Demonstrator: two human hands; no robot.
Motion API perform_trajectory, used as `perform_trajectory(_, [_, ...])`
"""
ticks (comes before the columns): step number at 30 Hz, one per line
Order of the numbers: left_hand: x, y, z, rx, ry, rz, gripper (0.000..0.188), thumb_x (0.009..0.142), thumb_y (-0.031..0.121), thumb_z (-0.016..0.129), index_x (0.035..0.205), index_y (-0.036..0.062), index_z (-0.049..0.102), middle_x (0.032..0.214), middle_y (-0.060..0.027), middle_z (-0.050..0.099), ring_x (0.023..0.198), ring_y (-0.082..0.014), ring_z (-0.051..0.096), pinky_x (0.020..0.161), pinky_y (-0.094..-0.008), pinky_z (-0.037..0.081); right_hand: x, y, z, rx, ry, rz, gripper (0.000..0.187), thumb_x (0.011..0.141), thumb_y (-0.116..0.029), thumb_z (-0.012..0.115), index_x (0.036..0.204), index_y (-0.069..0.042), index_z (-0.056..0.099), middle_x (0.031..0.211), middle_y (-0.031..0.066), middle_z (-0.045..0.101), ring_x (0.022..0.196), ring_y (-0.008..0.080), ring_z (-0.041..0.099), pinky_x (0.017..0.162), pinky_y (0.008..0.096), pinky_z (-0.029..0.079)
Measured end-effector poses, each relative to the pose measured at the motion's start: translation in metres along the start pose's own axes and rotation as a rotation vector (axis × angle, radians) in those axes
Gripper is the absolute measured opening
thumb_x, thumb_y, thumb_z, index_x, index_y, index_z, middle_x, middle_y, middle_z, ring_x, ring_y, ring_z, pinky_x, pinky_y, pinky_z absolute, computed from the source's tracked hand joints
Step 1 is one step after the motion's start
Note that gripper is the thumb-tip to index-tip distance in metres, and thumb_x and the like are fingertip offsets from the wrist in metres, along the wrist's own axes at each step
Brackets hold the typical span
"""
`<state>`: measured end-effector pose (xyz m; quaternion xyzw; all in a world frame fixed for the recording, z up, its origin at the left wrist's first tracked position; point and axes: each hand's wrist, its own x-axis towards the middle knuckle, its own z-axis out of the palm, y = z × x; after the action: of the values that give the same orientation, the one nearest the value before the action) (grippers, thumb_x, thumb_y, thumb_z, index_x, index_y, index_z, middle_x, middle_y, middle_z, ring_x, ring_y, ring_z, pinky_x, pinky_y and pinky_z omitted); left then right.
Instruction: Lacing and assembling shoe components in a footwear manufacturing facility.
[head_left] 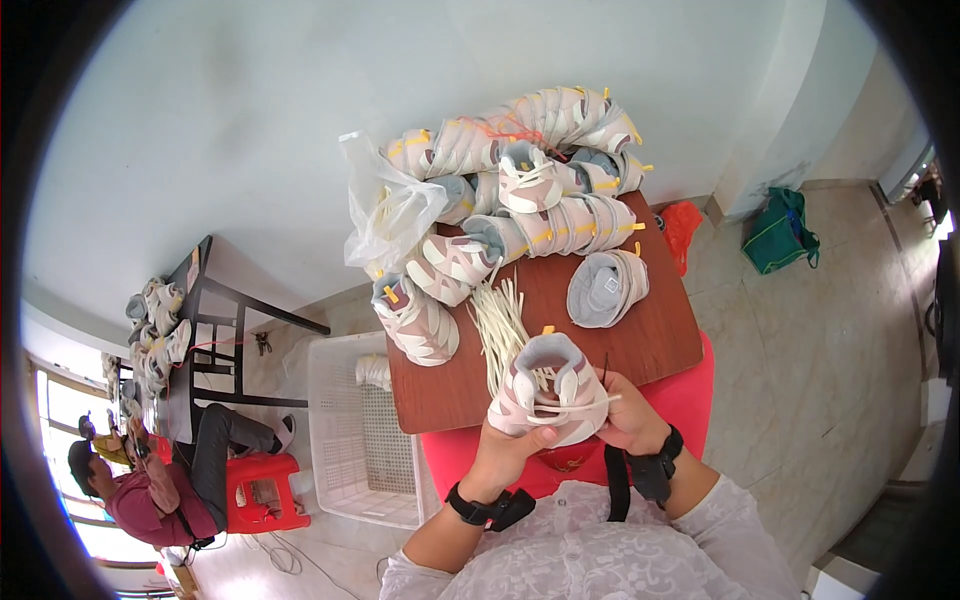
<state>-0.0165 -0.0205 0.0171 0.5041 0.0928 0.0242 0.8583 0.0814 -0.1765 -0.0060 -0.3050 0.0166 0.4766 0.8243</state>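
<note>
Near the table's front edge, a pink and white shoe upper (513, 392) with a grey lining and yellow heel tab is held with its opening up. My left hand (508, 458) is closed on its left side, thumb at the front. A cream shoelace (580, 405) crosses the front of the upper. My right hand (632, 418) is closed at the right side, with a thin dark stick-like tool (604, 366) rising from its fingers; its far end is hidden. Behind the upper lies a bundle of cream laces (497, 325) on the brown table (655, 335).
Several nested rows of shoe uppers (575, 225) cover the table's back, beside a clear plastic bag (390, 205). A single upper (608, 288) lies at right. On the floor stand a white crate (335, 430) and green bag (780, 232). Another person (150, 500) sits far left.
</note>
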Motion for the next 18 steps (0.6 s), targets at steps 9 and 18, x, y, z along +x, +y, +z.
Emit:
perform_trajectory(9, [0.004,0.003,0.000,0.018,0.096,-0.006,0.066,0.072,0.013,0.080,0.126,0.0033,0.043,0.117,-0.0057,0.056,0.108,-0.0168,0.055,0.095,-0.0332,0.045,-0.026,-0.016,0.029,-0.495,0.242,-0.364,0.025,0.087,-0.006,0.060,0.111,-0.001,0.057,0.091,0.0013,0.060,0.061,0.0040,0.047,0.054,0.0185,0.039])
perform_trajectory(18, [0.004,-0.001,-0.004,0.039,0.056,0.082,0.059,0.078,0.001,0.072,0.129,0.0014,0.041,0.120,-0.0074,0.056,0.110,-0.0168,0.054,0.096,-0.0323,0.045,-0.027,-0.016,0.010,-0.881,0.208,-0.392,0.011,0.085,-0.008,0.065,0.091,0.001,0.062,0.078,0.0021,0.062,0.067,0.0047,0.050,0.063,0.0200,0.042])
